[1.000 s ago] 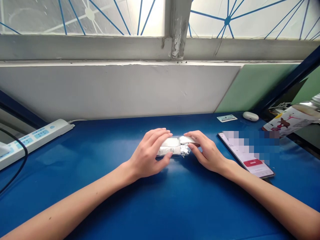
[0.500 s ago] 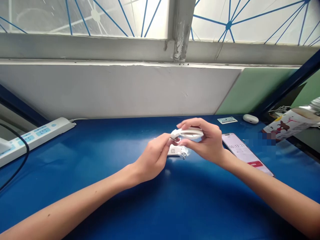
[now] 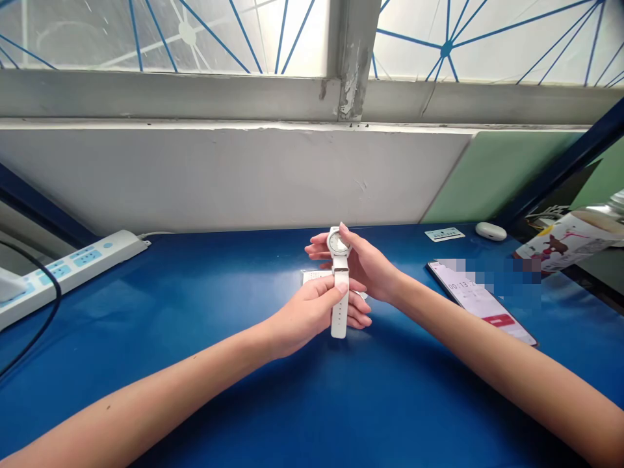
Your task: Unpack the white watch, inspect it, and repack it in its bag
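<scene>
Nearest to me, the blue table (image 3: 341,403) is crossed by both my forearms, which meet at its middle.

My left hand (image 3: 307,313) is curled, with the thumb and fingers pinching the lower strap of the white watch (image 3: 340,263). The free end of the strap hangs straight down below my fingers, just above the table top.

The watch is upright and off the surface, with its round dial at the top facing me. My right hand (image 3: 365,268) holds it from behind. The thumb tip presses the right edge of the case and the fingers are stretched out behind the dial and strap, so both hands are closed on the watch.

Just behind my left hand a white packet (image 3: 312,276) lies flat on the table, partly hidden.

To the right, near my right forearm, a phone (image 3: 482,305) lies face up with its screen lit.

Farther back on the left is a white power strip (image 3: 68,266), with a black cable (image 3: 34,331) looping beside it. Farther back on the right are a small card (image 3: 443,234), a white oval case (image 3: 490,231) and a printed carton (image 3: 565,240) lying on its side.

Beyond them are the white wall (image 3: 234,175) and the window (image 3: 219,32), which is taped with blue lines.
</scene>
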A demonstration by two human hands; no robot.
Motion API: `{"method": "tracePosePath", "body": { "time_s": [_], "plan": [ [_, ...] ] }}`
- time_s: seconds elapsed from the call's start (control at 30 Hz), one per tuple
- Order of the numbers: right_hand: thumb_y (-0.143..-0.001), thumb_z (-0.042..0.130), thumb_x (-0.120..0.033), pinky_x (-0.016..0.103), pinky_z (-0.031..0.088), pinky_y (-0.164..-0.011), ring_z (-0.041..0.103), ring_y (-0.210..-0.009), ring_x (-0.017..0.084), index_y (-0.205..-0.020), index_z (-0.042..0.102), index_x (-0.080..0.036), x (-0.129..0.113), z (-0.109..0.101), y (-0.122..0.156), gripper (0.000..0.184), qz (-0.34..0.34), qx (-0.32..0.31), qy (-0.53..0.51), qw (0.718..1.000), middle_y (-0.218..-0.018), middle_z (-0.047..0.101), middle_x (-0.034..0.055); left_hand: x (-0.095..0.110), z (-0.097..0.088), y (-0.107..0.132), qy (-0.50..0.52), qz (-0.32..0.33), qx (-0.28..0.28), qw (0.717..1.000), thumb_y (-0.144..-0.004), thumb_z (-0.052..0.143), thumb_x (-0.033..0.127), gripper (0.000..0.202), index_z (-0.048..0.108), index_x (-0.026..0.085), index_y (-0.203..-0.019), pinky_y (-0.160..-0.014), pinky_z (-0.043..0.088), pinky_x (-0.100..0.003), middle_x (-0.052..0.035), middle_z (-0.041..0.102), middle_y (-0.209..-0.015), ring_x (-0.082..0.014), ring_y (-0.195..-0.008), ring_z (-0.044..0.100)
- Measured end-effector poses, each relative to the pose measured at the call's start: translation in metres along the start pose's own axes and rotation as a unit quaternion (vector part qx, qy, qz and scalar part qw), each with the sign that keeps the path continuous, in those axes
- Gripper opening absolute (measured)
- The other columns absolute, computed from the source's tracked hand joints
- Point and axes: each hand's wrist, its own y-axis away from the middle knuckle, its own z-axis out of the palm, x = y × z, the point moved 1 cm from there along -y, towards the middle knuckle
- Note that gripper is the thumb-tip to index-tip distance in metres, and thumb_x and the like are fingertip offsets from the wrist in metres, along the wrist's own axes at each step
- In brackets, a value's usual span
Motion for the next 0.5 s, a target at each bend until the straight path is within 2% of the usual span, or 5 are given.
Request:
{"method": "tracePosePath", "body": {
  "time_s": [0.07, 0.17, 0.5],
  "plan": [
    [-0.098, 0.043, -0.054, 0.036, 0.051, -0.092, 0.068, -0.101, 0.021, -0.106, 0.071, -0.022, 0.0049, -0.0010, -0.0025, 0.044, 0.055, -0.038, -0.084, 0.994, -0.106, 0.076, 0.0073, 0.0003, -0.0007, 0.0004, 0.021, -0.009, 0.001, 1.000, -0.089, 0.069, 0.044, 0.035, 0.064, 0.011, -0.102, -0.085, 0.055, -0.039, -0.0101, 0.070, -0.092, -0.0220, -0.082, 0.071],
    [-0.100, 0.038, -0.049, 0.037, 0.052, -0.091, 0.070, -0.093, 0.020, -0.112, 0.069, -0.022, 0.0087, -0.0033, -0.0036, 0.043, 0.084, -0.062, -0.139, 0.985, -0.102, 0.077, 0.0069, 0.0003, -0.0037, -0.0003, 0.049, -0.016, -0.012, 0.999, -0.090, 0.070, 0.040, 0.033, 0.065, 0.010, -0.103, -0.087, 0.055, -0.041, -0.0117, 0.071, -0.093, -0.0243, -0.086, 0.072],
    [-0.104, 0.023, -0.046, 0.038, 0.049, -0.099, 0.070, -0.102, 0.020, -0.117, 0.066, -0.018, 0.0027, -0.0066, -0.0043, 0.053, 0.084, -0.089, -0.145, 0.982, -0.110, 0.076, 0.0088, -0.0025, -0.0087, -0.0024, 0.050, -0.022, 0.010, 0.998, -0.096, 0.062, 0.035, 0.029, 0.064, 0.007, -0.106, -0.087, 0.056, -0.042, -0.0180, 0.074, -0.098, -0.0279, -0.090, 0.074]
  ]
}}
